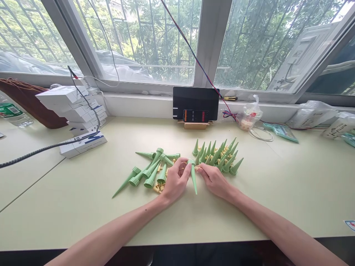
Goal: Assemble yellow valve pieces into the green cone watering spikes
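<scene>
My left hand (176, 180) is closed on a green plastic watering spike (194, 181), gripping it near its wide collar, with the thin tip pointing down toward me. At the side of that collar, my right hand (215, 180) pinches a small yellow valve (196, 168), mostly hidden by the fingers. Left of my hands lies a loose heap of green spikes (151, 169), on their sides or tilted. Small yellow valves (157, 188) show among and below them. Beyond my right hand, several green spikes (219, 155) stand upright in a close group with yellow parts on them.
A phone (195, 116) showing a timer leans on a dark tablet (195, 98) at the back. White boxes (83, 144) are stacked at the left, crossed by a braided cable (50, 148). A plastic bag (249, 116) and a teal packet (281, 132) lie at the back right.
</scene>
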`<state>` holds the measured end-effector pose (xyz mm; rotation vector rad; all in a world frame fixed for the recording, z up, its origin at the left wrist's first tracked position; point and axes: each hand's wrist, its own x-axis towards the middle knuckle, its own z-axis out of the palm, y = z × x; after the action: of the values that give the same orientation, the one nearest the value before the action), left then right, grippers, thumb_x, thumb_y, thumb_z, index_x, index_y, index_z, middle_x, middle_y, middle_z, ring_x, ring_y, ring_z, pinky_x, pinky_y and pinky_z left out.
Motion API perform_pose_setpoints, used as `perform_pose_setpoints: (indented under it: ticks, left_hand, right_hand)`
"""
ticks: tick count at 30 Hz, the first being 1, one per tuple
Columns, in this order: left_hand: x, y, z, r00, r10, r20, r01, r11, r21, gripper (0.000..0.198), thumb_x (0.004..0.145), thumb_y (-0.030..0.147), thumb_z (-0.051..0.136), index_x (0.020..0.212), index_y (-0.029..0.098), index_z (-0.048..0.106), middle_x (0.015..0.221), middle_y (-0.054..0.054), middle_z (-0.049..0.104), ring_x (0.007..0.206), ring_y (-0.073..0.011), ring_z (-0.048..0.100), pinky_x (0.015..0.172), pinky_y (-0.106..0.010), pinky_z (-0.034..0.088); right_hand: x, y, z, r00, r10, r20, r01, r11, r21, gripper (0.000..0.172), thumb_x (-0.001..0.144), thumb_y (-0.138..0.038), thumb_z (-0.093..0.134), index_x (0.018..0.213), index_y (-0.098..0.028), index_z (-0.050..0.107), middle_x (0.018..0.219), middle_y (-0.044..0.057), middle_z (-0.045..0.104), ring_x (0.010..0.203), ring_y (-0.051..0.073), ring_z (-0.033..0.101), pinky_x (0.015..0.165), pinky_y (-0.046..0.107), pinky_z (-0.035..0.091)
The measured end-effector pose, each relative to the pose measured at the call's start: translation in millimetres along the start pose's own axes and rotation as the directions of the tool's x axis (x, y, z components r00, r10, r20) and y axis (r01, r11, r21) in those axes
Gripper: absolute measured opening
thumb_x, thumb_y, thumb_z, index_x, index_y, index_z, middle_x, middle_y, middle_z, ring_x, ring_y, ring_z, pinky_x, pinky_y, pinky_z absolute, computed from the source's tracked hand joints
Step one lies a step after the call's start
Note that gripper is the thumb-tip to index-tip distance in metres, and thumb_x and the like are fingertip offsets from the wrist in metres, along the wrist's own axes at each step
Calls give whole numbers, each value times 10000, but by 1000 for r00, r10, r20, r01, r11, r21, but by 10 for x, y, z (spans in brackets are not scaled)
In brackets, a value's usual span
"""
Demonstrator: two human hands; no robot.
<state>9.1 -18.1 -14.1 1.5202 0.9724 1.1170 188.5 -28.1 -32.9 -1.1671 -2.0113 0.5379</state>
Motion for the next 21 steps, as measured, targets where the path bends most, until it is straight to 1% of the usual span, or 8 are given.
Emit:
perform_pose_setpoints:
  ticks: [4,11,12,17,21]
  left_hand:
    - [1,-2,0,1000,-6,3,6,1000,10,266,922,461,544,1004,208,546,638,55,452,489,-89,417,461,-209,324]
    - [0,-2,1,1000,-7,12,7,1000,27,243,933,445,533,1005,213,536,624,59,423,476,-88,401,450,-210,304]
    - [0,0,1,1000,-8,14,8,1000,25,244,932,446,534,1004,213,537,623,58,425,475,-89,403,449,-211,304]
    - [3,-6,4,1000,0,13,-1,1000,19,253,932,456,535,995,212,546,627,57,436,469,-85,403,447,-214,309]
    - [6,-21,2,1000,1,19,-1,1000,27,251,938,457,529,1005,216,544,620,61,428,462,-83,394,442,-214,299]
  right_hand:
    - [13,-25,-15,1000,-2,13,1,999,54,321,1060,-340,325,999,-192,604,945,67,692,815,186,629,732,288,458]
    - [14,-37,-23,1000,20,21,-22,997,76,354,1061,-357,322,1126,-186,625,1065,101,703,934,223,660,805,327,494]
    - [14,-37,-23,1000,21,21,-22,997,72,362,1060,-361,321,1149,-186,625,1064,102,703,935,226,661,808,331,498]
    - [15,-20,-13,999,36,21,-36,999,30,406,1057,-375,313,1252,-169,604,929,88,701,853,220,665,792,346,523]
    - [13,1,-1,999,47,23,-48,999,5,445,1054,-381,310,1350,-149,548,968,105,702,887,230,670,823,375,533]
